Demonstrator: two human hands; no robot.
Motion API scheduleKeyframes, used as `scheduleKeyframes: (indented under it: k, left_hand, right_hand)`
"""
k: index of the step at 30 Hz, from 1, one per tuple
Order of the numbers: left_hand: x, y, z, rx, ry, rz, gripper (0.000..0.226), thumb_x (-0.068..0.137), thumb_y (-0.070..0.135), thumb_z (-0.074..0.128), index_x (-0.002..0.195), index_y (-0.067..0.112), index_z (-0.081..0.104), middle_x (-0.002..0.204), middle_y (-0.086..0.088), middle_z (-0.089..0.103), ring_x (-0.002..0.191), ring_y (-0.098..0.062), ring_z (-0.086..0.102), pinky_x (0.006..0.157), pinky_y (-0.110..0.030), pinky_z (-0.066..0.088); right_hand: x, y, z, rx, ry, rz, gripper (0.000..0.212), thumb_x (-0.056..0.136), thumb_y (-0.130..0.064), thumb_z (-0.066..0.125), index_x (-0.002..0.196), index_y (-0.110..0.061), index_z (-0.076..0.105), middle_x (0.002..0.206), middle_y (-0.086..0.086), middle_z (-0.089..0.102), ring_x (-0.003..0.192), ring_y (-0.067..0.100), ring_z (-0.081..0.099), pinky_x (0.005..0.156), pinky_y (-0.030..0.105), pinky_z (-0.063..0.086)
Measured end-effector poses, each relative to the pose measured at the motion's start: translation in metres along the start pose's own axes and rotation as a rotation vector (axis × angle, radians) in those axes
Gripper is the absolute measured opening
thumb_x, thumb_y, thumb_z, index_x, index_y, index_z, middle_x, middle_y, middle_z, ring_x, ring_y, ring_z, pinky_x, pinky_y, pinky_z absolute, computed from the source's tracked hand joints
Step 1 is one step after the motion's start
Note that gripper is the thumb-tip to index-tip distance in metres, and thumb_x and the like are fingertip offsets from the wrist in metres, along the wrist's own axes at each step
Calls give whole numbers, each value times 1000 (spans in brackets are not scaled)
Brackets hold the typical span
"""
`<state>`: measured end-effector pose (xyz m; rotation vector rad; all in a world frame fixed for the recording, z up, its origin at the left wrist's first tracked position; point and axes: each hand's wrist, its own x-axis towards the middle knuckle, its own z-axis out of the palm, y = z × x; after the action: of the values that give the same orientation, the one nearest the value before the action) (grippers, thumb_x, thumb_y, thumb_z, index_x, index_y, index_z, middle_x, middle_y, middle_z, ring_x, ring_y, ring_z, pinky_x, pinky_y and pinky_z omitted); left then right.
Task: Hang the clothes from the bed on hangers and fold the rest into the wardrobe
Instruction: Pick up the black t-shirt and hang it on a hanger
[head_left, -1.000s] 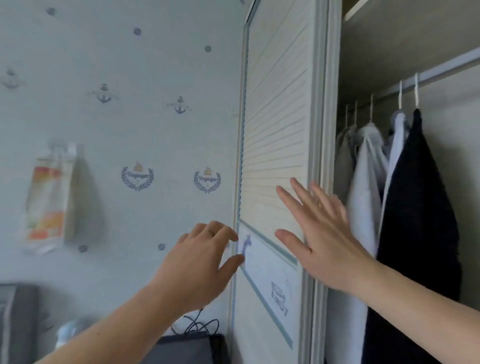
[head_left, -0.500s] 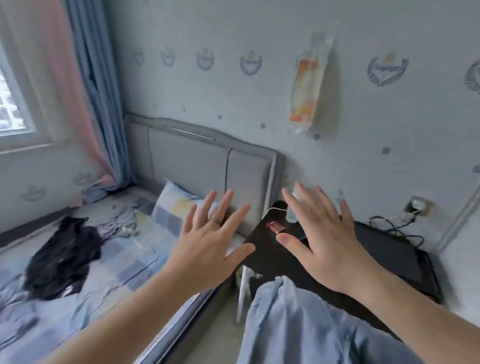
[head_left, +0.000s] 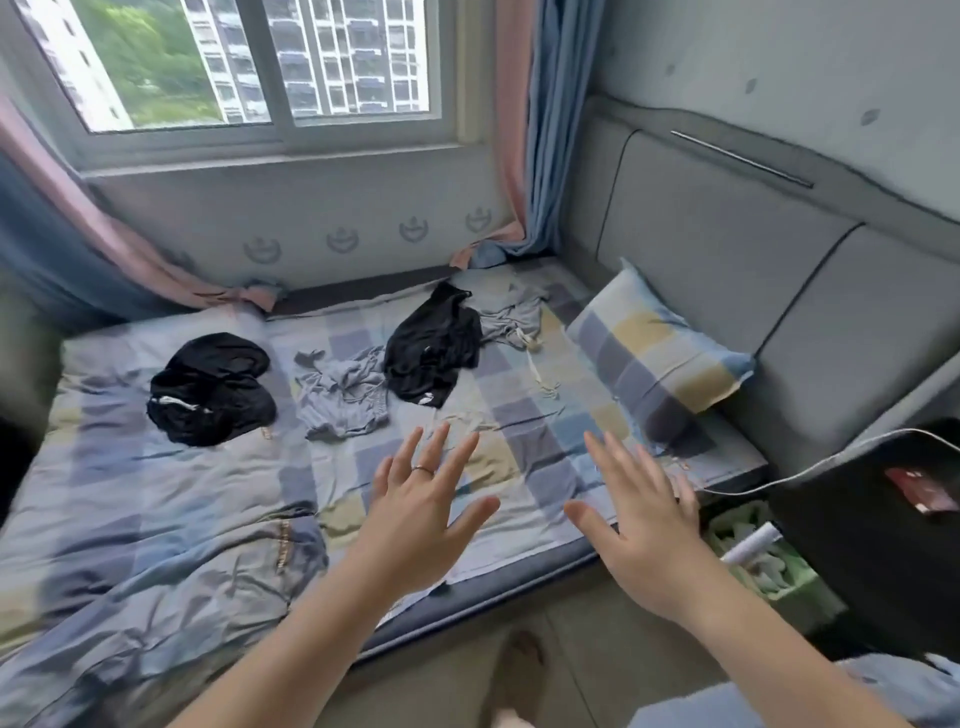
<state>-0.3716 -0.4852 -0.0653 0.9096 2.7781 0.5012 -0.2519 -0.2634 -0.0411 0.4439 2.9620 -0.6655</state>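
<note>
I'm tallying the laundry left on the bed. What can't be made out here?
Head view, black pile: crumpling hides its garment count.
Head view, grey garment beside the pillow: left edge meets the black garment, overlap unclear.
Head view, bed: left end blurred, cut by the frame.

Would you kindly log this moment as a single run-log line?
phase: over bed, nothing picked up | left hand: open, empty | right hand: open, empty | lying: black heap, black piece, grey bundle, grey piece
</note>
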Motion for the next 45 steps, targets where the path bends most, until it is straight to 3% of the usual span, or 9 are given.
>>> scheduleKeyframes:
  k: [6, 13, 23, 31, 38, 42, 45]
  left_hand:
    - [64, -42, 19, -35, -72, -147, 74, 91, 77, 19, 156, 49, -2, 166, 16, -13, 151, -12, -22, 122, -44, -5]
    - [177, -69, 32, -116, -73, -227, 74, 92, 76, 21, 157, 46, 5, 168, 13, -2, 154, -14, -10, 121, -45, 8]
    - [310, -130, 63, -175, -158, -271, 67, 97, 69, 31, 157, 42, 18, 168, 8, 9, 154, -17, 0, 120, -43, 11]
    - [456, -268, 162, -162, -301, -205, 66, 97, 68, 34, 156, 42, 20, 167, 7, 13, 154, -18, 2, 122, -41, 10]
    - [598, -360, 269, -151, -490, -163, 67, 99, 59, 44, 156, 33, 23, 167, 1, 17, 153, -22, 11, 121, -41, 20]
    - [688, -397, 352, -160, -469, -120, 69, 98, 52, 50, 157, 28, 22, 167, -3, 14, 153, -24, 9, 122, -41, 20]
    - [771, -415, 410, -48, -361, -10, 71, 97, 47, 55, 156, 26, 21, 167, -8, 9, 151, -31, 9, 119, -45, 23]
  right_hand:
    - [101, -5, 15, 11, -114, -40, 86, 74, -85, 4, 152, -52, -13, 164, -23, -15, 150, 6, -20, 119, 48, -14]
    - [213, 15, 13, -1, -221, -36, 74, 88, -76, 15, 152, -52, -13, 163, -24, -15, 150, 6, -19, 119, 48, -15]
    - [353, 36, 28, 31, -257, -1, 69, 97, -67, 25, 155, -49, -8, 165, -23, -9, 151, 6, -15, 122, 48, -10]
    - [531, 70, 153, 38, -228, 121, 68, 99, -64, 27, 156, -46, -6, 165, -22, -4, 152, 6, -10, 122, 44, -6]
    - [678, 113, 260, 50, -301, 253, 65, 100, -54, 41, 157, -41, 12, 163, -18, 18, 151, 8, 10, 121, 44, 12]
    - [773, 156, 330, 65, -275, 243, 61, 101, -44, 46, 156, -36, 21, 160, -12, 30, 148, 11, 22, 118, 42, 22]
    - [840, 189, 379, 62, -242, 217, 59, 102, -36, 50, 155, -29, 26, 158, -6, 37, 145, 18, 31, 117, 44, 27]
